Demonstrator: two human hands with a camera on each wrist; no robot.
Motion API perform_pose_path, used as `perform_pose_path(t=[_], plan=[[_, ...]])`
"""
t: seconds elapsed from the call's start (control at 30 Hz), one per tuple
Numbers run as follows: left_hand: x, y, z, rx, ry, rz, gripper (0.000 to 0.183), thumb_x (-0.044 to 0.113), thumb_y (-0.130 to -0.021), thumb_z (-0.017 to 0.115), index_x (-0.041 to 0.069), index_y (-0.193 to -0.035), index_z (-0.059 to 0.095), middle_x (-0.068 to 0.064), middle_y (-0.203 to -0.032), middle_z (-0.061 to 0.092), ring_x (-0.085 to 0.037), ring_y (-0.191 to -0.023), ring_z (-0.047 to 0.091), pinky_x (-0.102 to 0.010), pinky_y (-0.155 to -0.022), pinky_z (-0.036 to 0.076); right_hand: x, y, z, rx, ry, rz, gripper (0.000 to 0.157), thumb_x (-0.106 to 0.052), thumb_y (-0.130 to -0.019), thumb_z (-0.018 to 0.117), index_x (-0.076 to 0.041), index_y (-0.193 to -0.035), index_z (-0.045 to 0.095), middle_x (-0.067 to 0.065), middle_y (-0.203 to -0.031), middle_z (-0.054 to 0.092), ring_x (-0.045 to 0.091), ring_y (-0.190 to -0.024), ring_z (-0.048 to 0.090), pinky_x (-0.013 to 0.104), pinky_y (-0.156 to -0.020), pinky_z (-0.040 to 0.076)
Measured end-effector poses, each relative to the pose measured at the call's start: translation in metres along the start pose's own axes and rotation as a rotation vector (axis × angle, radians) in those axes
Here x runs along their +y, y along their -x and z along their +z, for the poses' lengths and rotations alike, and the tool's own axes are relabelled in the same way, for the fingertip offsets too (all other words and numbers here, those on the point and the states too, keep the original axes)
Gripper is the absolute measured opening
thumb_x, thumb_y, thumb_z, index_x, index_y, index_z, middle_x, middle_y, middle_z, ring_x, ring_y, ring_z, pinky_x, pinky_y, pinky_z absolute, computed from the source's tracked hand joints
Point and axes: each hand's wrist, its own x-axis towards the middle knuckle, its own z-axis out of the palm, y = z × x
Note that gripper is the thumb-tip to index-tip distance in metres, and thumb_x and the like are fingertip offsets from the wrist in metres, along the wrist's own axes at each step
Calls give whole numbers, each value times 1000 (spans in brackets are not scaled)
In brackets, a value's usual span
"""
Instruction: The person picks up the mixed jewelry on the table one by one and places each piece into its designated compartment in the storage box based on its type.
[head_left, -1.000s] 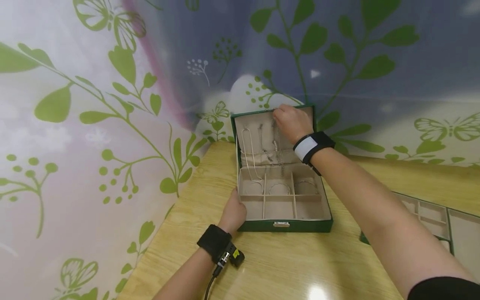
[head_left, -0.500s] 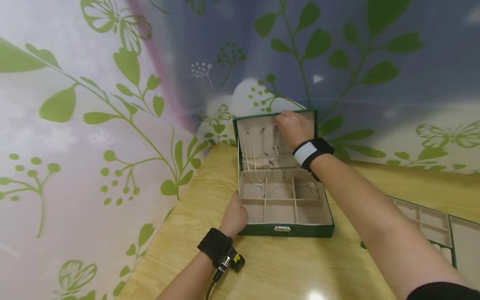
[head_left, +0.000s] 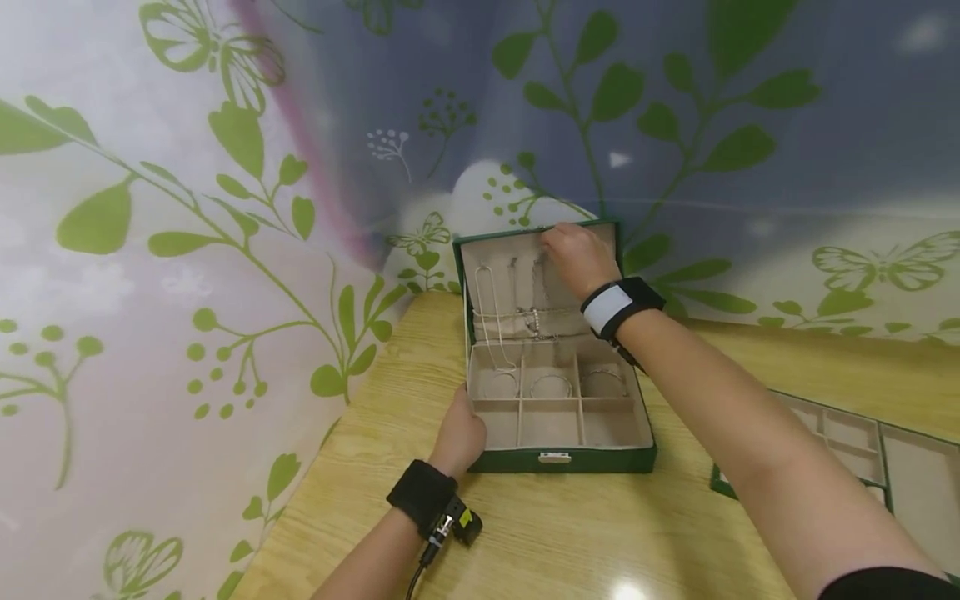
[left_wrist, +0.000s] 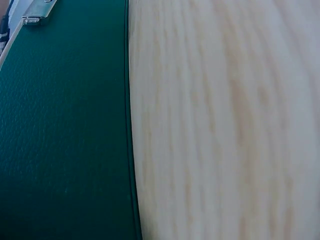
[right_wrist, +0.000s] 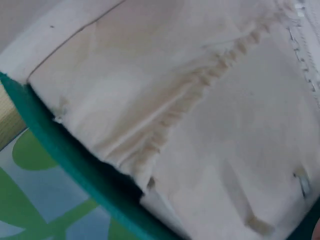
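Note:
A green jewelry box (head_left: pixel 562 461) stands open on the table, its lid raised against the backdrop. My left hand (head_left: pixel 459 429) grips the box's front left corner; the left wrist view shows green leather and the metal clasp (left_wrist: pixel 37 12). My right hand (head_left: pixel 581 257) is at the upper lid, fingertips pinching a silver necklace (head_left: pixel 537 287) near a hook. It hangs with a beaded part over the gathered lid pocket (head_left: pixel 495 325). A silver chain (head_left: pixel 487 300) and another thin one hang to its left. Bracelets (head_left: pixel 551 387) lie in the three back compartments.
A second green tray (head_left: pixel 922 467) with beige compartments lies at the right, partly behind my right forearm. A floral backdrop (head_left: pixel 337 208) rises directly behind the box and along the table's left edge. The wooden table (head_left: pixel 555 533) extends in front.
The beaded part of the necklace under my right fingers hangs lower and slightly further left than before. Both hands keep their places on the box; the head view shifts slightly.

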Motion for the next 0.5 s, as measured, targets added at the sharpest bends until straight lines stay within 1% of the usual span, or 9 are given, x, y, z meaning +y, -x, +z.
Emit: perform_pose_path(t=[0.17,0.23,0.33,0.43,0.47,0.5], plan=[[2,0,2,-1,4,-10,56,-14,-85,28,-14,-141,23,-32,-141,35,-40,-131,35,-51,-107,31,1,6,-22,-28,-21,46,15,-9,-94,58,0,-103,67,15,-99,64,28,-90,62,38,-77,52],[3,-1,2,-2,7,-13,56,-14,-85,27,-14,-141,23,-32,-141,35,-40,-131,35,-51,-107,30,1,8,-33,-26,-24,66,16,-10,-95,57,-1,-104,67,15,-99,64,28,-89,62,39,-76,52],[4,-2,2,-4,40,-12,56,-14,-85,27,-14,-141,23,-32,-141,35,-41,-131,35,-52,-107,30,3,11,-47,-11,-30,90,17,-11,-96,55,-1,-104,67,14,-98,63,27,-86,61,39,-74,51],[2,-2,3,5,22,12,56,-13,-85,29,-14,-140,24,-33,-138,38,-42,-127,40,-52,-104,34,5,16,-58,-8,-37,112,19,-13,-97,54,-3,-105,67,12,-96,62,26,-84,60,39,-73,50],[3,-1,3,15,1,31,55,-13,-83,29,-15,-139,25,-34,-135,40,-43,-124,43,-51,-101,37,5,18,-62,-7,-39,113,19,-14,-97,53,-3,-105,67,12,-96,62,25,-83,60,39,-73,50],[2,-1,4,22,-8,32,55,-13,-83,31,-15,-138,26,-34,-134,41,-43,-123,44,-51,-101,38,5,20,-65,-6,-39,112,19,-14,-98,53,-3,-105,67,11,-96,62,25,-83,59,38,-73,50]])
